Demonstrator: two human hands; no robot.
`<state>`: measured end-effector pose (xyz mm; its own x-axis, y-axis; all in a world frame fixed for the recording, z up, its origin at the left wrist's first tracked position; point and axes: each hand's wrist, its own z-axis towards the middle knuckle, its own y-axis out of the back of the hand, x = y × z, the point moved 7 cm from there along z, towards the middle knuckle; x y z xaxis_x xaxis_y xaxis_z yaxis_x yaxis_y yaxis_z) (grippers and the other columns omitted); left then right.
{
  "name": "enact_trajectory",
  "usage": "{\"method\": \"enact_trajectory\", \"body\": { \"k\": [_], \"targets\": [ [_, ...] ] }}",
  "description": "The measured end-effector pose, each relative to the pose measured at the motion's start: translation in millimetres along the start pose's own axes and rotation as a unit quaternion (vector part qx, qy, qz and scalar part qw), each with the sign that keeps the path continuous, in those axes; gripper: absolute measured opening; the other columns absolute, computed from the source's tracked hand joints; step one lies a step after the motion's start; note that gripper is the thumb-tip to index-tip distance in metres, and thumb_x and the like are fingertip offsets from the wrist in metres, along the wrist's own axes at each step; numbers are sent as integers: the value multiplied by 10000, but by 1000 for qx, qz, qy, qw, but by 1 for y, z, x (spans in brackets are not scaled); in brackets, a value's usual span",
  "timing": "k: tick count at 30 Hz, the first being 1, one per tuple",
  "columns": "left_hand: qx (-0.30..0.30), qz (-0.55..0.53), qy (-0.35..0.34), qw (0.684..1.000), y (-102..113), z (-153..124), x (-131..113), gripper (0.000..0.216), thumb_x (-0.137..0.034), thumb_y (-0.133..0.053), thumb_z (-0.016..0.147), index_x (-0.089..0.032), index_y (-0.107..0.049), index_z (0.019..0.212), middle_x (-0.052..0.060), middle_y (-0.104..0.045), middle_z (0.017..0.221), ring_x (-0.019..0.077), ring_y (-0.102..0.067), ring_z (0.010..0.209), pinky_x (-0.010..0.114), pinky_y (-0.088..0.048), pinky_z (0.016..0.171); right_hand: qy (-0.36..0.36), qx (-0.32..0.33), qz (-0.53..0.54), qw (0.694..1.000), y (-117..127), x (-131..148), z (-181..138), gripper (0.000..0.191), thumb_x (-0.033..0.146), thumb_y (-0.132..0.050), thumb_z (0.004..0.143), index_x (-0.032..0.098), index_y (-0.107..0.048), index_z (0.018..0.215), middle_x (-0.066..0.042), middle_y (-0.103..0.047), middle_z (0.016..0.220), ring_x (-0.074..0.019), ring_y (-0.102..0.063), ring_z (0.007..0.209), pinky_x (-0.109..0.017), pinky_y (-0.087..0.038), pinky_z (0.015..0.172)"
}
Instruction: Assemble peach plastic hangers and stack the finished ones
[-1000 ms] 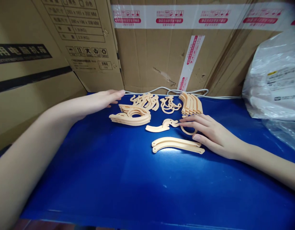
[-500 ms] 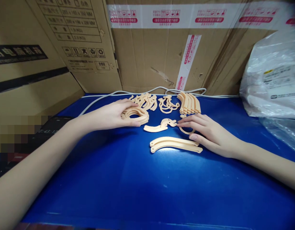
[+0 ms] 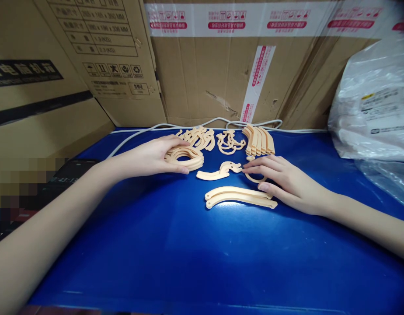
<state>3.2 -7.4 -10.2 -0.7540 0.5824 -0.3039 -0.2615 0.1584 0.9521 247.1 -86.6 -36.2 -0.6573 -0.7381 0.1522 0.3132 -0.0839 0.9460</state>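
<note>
My left hand (image 3: 159,156) curves round the left end of a stack of pale curved pieces (image 3: 194,160), fingers behind and thumb along the front. Thumb and fingers are apart, and the fingertips are partly hidden. My right hand (image 3: 280,181) lies with fingers spread over a pale ring-shaped piece (image 3: 254,178), covering part of it. Its thumb is by the right end of two long curved strips (image 3: 236,197), which lie side by side. Between the hands are a small duck-head-like piece (image 3: 231,166) and a short curved piece (image 3: 211,175), touching each other.
Behind lie a heap of small curly pieces (image 3: 198,138), several hook-like pieces (image 3: 230,142) and a row of curved strips (image 3: 259,141) on the blue table (image 3: 189,262). A white cable (image 3: 139,132), cardboard boxes (image 3: 202,83) and a plastic-wrapped package (image 3: 369,100) border it.
</note>
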Motion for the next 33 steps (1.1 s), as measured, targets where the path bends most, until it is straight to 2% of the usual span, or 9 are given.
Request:
{"method": "enact_trajectory", "body": {
  "k": [9, 20, 26, 29, 31, 33],
  "targets": [
    [-3, -11, -4, 1000, -1, 1, 0, 692, -646, -645, 739, -234, -557, 1288, 49, -582, 1301, 255, -557, 1173, 310, -410, 1010, -1, -6, 9, 1000, 1, 1, 1, 360, 360, -414, 983, 243, -562, 1289, -109, -586, 1314, -284, -524, 1202, -492, -416, 976],
    [-5, -27, -9, 1000, -1, 0, 2, 714, -644, -661, 736, -241, -540, 1313, 40, -566, 1334, 261, -528, 1222, 309, -400, 1036, 5, -5, 10, 1000, 1, 1, 2, 349, 350, -413, 986, 213, -574, 1264, -120, -583, 1303, -280, -516, 1204, -487, -404, 988],
    [-5, -26, 1, 1000, -5, 0, 7, 780, -672, -646, 729, -240, -503, 1363, 57, -509, 1414, 276, -480, 1290, 333, -368, 1087, -1, -6, 12, 1000, 1, 1, 2, 346, 353, -421, 979, 228, -578, 1261, -116, -598, 1290, -284, -536, 1185, -502, -420, 978],
    [-3, -36, 32, 999, -4, -2, 10, 900, -683, -662, 704, -225, -414, 1438, 71, -463, 1467, 280, -479, 1300, 334, -383, 1082, 2, -9, 9, 1000, 1, 2, 2, 344, 350, -421, 977, 219, -583, 1251, -121, -594, 1287, -286, -532, 1194, -508, -420, 990],
    [-16, -39, 58, 997, 2, -3, 13, 926, -691, -617, 737, -217, -341, 1483, 72, -433, 1497, 280, -461, 1323, 349, -372, 1098, 2, -19, 8, 1000, 2, 2, 3, 339, 348, -422, 975, 220, -591, 1238, -123, -583, 1294, -292, -524, 1208, -516, -417, 1003],
    [-54, -31, 76, 995, 13, -4, 18, 809, -674, -475, 839, -202, -346, 1484, 67, -425, 1506, 279, -419, 1360, 382, -325, 1136, -3, -31, 9, 999, 5, 2, 2, 336, 350, -427, 969, 231, -599, 1232, -122, -577, 1300, -299, -521, 1216, -519, -423, 1005]
  ]
}}
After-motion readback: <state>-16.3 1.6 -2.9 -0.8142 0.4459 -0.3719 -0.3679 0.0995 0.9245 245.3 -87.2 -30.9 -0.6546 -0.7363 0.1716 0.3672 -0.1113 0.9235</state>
